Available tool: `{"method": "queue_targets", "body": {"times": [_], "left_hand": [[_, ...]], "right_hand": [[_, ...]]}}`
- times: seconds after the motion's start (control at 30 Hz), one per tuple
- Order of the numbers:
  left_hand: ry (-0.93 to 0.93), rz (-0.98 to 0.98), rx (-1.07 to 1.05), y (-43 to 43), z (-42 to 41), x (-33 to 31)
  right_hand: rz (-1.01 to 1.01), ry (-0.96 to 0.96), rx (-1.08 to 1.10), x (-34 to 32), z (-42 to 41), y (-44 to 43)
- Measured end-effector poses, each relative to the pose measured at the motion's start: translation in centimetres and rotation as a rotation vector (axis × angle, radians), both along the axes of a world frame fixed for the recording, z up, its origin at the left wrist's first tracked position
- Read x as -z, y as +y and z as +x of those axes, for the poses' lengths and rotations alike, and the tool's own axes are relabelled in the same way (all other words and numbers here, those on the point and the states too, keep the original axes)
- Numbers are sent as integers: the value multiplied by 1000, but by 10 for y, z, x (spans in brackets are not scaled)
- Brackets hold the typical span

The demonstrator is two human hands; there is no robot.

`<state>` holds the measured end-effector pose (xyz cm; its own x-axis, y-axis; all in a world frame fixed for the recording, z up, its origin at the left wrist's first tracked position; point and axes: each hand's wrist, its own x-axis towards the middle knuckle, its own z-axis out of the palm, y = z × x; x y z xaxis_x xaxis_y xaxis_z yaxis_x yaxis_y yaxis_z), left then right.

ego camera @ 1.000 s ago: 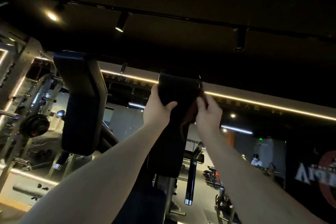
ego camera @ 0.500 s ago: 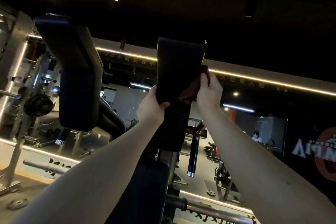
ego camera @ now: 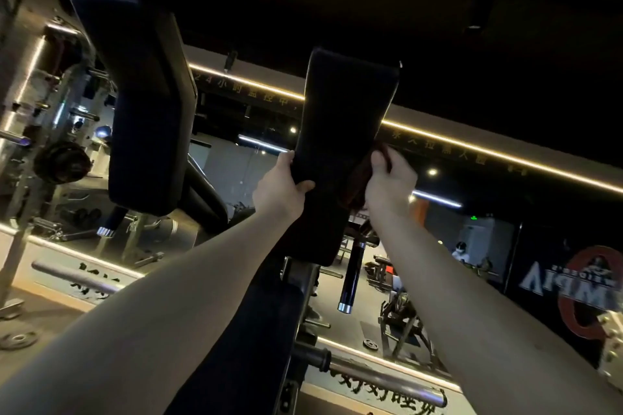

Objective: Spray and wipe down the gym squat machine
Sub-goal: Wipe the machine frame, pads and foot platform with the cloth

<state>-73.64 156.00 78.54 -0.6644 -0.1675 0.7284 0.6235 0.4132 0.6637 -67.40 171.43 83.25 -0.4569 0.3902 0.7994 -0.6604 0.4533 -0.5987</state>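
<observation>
The squat machine has two black shoulder pads. The right pad (ego camera: pixel 344 118) stands upright in the middle of the view. My left hand (ego camera: pixel 281 187) grips its left edge with the thumb wrapped round the front. My right hand (ego camera: pixel 387 185) presses a dark reddish cloth (ego camera: pixel 355 185) against the pad's right side, fingers curled over it. The left pad (ego camera: pixel 145 104) hangs to the left, untouched. Below, the dark back pad (ego camera: pixel 249 347) runs down between my forearms. No spray bottle is in view.
A chrome-tipped handle (ego camera: pixel 350 276) hangs under the right pad. Steel bars (ego camera: pixel 387 377) cross low on the machine. A rack with weight plates (ego camera: pixel 62 162) stands at far left. A person (ego camera: pixel 460 251) is far off at the right. The room is dim.
Both hands have slid down the right shoulder pad, the right hand dragging the cloth along its side. The view has tilted slightly, showing more of the pad's top.
</observation>
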Motion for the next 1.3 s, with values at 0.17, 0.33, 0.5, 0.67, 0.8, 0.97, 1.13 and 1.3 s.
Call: {"method": "queue_targets", "body": {"times": [0.17, 0.33, 0.5, 0.67, 0.8, 0.97, 1.13, 1.3], "left_hand": [[3, -8, -41, 1, -5, 3], [-13, 11, -42, 2, -6, 5], [-107, -6, 67, -10, 9, 3], [-160, -26, 126, -30, 39, 18], [-154, 30, 508, -33, 71, 17], [-44, 114, 773, -38, 101, -2], [100, 230, 588, -49, 113, -29], [229, 301, 426, -60, 123, -62]], "right_hand": [[55, 26, 78, 46, -26, -4], [-4, -114, 88, 134, -35, -5], [-101, -499, 99, 173, -22, 3], [-127, -426, 14, 135, 24, 0], [-44, -315, -112, 76, 62, -18], [7, -253, -272, 20, 99, -48], [135, -309, -438, -19, 118, -64], [364, -236, -220, -56, 130, -68]]}}
